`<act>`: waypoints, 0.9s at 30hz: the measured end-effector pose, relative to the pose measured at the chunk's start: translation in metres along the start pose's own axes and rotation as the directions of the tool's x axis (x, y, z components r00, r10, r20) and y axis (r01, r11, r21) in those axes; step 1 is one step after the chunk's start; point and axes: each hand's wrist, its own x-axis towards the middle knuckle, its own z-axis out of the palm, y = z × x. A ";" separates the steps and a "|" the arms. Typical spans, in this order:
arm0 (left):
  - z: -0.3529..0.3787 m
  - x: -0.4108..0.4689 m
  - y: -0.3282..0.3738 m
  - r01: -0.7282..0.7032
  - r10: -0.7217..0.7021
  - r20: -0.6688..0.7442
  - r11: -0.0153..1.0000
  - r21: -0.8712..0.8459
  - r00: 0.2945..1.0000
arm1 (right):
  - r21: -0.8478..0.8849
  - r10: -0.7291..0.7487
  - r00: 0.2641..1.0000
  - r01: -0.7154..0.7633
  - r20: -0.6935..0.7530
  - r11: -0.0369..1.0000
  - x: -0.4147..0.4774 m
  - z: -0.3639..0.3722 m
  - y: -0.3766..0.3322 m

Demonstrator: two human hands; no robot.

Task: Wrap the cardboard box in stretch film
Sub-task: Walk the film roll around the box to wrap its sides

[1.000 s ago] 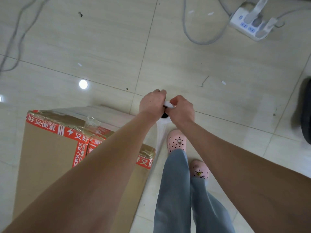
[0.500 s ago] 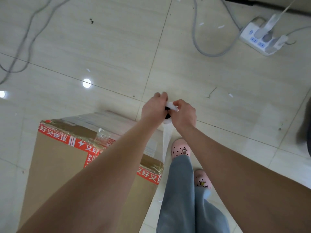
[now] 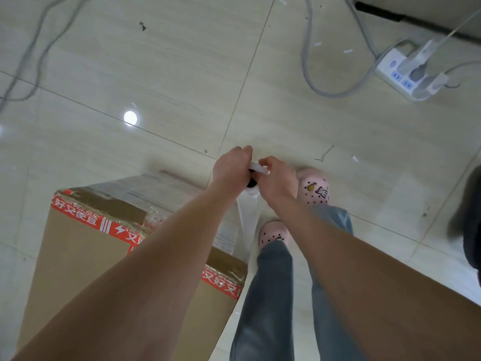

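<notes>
Now the left hand (image 3: 231, 169) and right hand (image 3: 277, 179) both grip the roll (image 3: 257, 170) just past the box (image 3: 78, 251), which stands on the floor (image 3: 156, 74). Film (image 3: 246, 220) runs from roll to the box's corner — best pulled taut and level, each turn overlapping.

The brown cardboard box (image 3: 78, 256) stands on the floor in the lower left of the frame, its top edges bound with red tape printed in white characters and its top already glossy under clear film. At the frame's centre the film roll (image 3: 257, 170) is mostly hidden, and a taut clear sheet of stretch film (image 3: 246, 220) runs down from it to the box's right corner.
</notes>
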 end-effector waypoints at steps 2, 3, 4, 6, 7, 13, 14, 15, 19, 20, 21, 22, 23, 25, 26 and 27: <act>-0.001 0.003 -0.005 0.067 -0.067 0.006 0.996 -0.065 0.998 | 0.005 -0.012 1.000 0.011 0.021 1.000 0.002 -0.002 -0.007; -0.001 0.004 -0.008 0.118 -0.118 0.007 0.987 -0.109 0.993 | 0.012 -0.011 0.999 0.010 0.040 1.000 0.003 -0.003 -0.009; -0.001 0.004 -0.009 0.176 -0.177 0.009 0.971 -0.159 0.984 | 0.010 -0.003 0.998 0.003 0.062 1.000 0.003 -0.006 -0.012; -0.001 0.005 -0.012 0.293 -0.298 0.028 0.915 -0.276 0.954 | -0.005 0.017 0.994 -0.016 0.104 1.000 0.005 -0.011 -0.017; 0.000 0.006 -0.014 0.347 -0.352 0.051 0.873 -0.343 0.935 | -0.012 0.020 0.993 -0.019 0.113 1.000 0.007 -0.012 -0.020; -0.012 0.019 -0.018 0.353 -0.353 0.074 0.852 -0.387 0.933 | -0.075 -0.002 0.994 0.010 0.109 0.997 0.032 -0.011 -0.049; -0.016 0.021 -0.017 0.291 -0.301 0.024 0.894 -0.341 0.953 | -0.088 -0.006 0.993 0.016 0.119 0.996 0.034 -0.011 -0.051; -0.018 0.024 -0.016 0.235 -0.250 -0.011 0.925 -0.299 0.968 | -0.104 -0.008 0.991 0.022 0.134 0.994 0.036 -0.010 -0.053; -0.019 0.031 -0.016 0.134 -0.142 -0.023 0.968 -0.214 0.990 | -0.179 -0.033 0.986 0.062 0.161 0.982 0.040 -0.008 -0.056; -0.019 0.032 -0.017 0.145 -0.155 -0.028 0.963 -0.226 0.988 | -0.204 -0.047 0.986 0.080 0.163 0.976 0.042 -0.008 -0.058; -0.020 0.034 -0.019 0.161 -0.175 -0.034 0.956 -0.244 0.984 | -0.231 -0.060 0.984 0.098 0.168 0.968 0.043 -0.009 -0.061; -0.020 0.034 -0.021 0.179 -0.195 -0.035 0.947 -0.266 0.980 | -0.259 -0.069 0.982 0.114 0.176 0.959 0.044 -0.009 -0.064; -0.021 0.034 -0.023 0.197 -0.216 -0.036 0.936 -0.292 0.976 | -0.283 -0.076 0.980 0.126 0.183 0.951 0.044 -0.009 -0.067; -0.019 0.033 -0.026 0.241 -0.275 -0.044 0.901 -0.361 0.960 | -0.314 -0.084 0.979 0.141 0.188 0.939 0.044 -0.009 -0.071; -0.018 0.032 -0.028 0.264 -0.310 -0.057 0.880 -0.394 0.949 | -0.317 -0.096 0.978 0.153 0.186 0.936 0.044 -0.008 -0.074; -0.018 0.031 -0.030 0.293 -0.354 -0.071 0.856 -0.426 0.932 | -0.313 -0.115 0.977 0.168 0.182 0.935 0.044 -0.007 -0.076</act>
